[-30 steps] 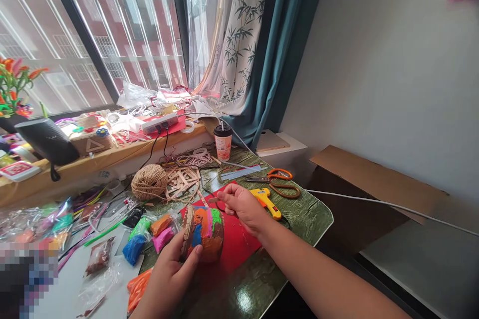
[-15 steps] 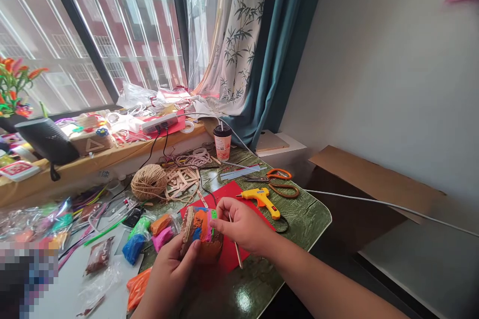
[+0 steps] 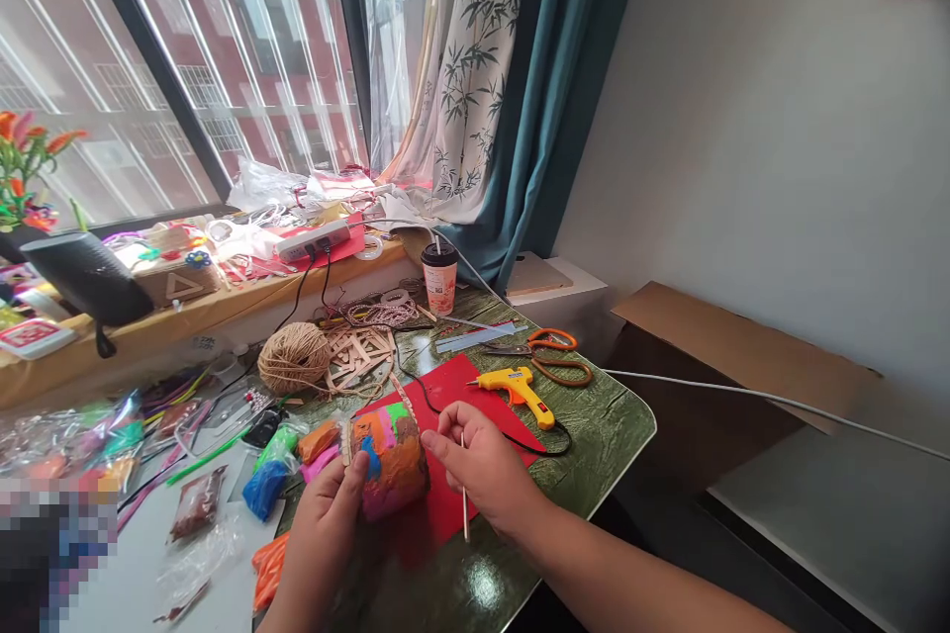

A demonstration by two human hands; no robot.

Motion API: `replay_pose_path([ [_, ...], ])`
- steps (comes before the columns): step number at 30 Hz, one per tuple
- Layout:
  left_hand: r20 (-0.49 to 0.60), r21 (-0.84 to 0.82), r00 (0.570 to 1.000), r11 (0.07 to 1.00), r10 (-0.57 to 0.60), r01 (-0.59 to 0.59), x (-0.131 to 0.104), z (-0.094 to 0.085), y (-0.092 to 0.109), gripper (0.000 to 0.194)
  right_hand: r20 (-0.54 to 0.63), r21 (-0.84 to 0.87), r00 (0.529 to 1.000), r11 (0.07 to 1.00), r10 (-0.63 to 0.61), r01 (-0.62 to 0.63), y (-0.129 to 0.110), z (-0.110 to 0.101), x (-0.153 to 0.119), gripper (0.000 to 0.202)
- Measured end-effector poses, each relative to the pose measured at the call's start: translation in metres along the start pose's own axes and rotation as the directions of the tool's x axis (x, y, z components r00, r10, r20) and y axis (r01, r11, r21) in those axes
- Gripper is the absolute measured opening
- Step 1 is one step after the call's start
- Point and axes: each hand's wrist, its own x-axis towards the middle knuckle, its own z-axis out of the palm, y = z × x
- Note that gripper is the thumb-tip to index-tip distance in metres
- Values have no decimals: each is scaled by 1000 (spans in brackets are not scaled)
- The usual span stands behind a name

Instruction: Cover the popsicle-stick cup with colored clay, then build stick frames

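Observation:
My left hand [image 3: 332, 504] grips a small round container [image 3: 397, 470] coated in brown, orange, pink, blue and green clay, a beige braided trim around its left end. The container lies on its side in the air above a red sheet [image 3: 486, 450]. My right hand [image 3: 475, 455] is closed on a thin wooden stick [image 3: 465, 509] that points down toward the table. Its fingertips are close to the container's right end; whether they touch it I cannot tell. A yellow glue gun [image 3: 516, 391] lies on the red sheet beyond my right hand.
Orange-handled scissors [image 3: 553, 356], a ruler [image 3: 475, 336] and a paper cup [image 3: 440, 282] are at the back. A twine ball [image 3: 293, 358] and bagged blue clay [image 3: 265, 493] are on the left. The glue gun's black cord [image 3: 560, 445] loops near the table's right edge.
The container has turned, so more of its brown and orange side shows. My right hand has drawn back slightly from its surface to the right, still with the stick.

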Motion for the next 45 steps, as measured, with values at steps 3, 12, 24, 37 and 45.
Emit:
replay_pose_path([
  [3,24,-29,995,995,-92,93,1,-2,2,65,55,27,986,987,155,-157,20,-3,4,71],
  [12,86,-98,989,987,-118,127,0,1,4,60,192,59,964,979,182,-196,22,3,2,74],
  [24,183,372,815,729,550,-575,-1,-15,-10,30,108,395,964,880,241,-264,25,0,-11,62],
  [37,383,589,545,258,746,-766,10,-14,-12,32,-183,512,936,842,300,-170,17,-16,-13,71],
  [45,478,547,488,188,730,-816,15,-19,-8,35,-54,544,965,818,257,-187,9,-23,-12,52],
])
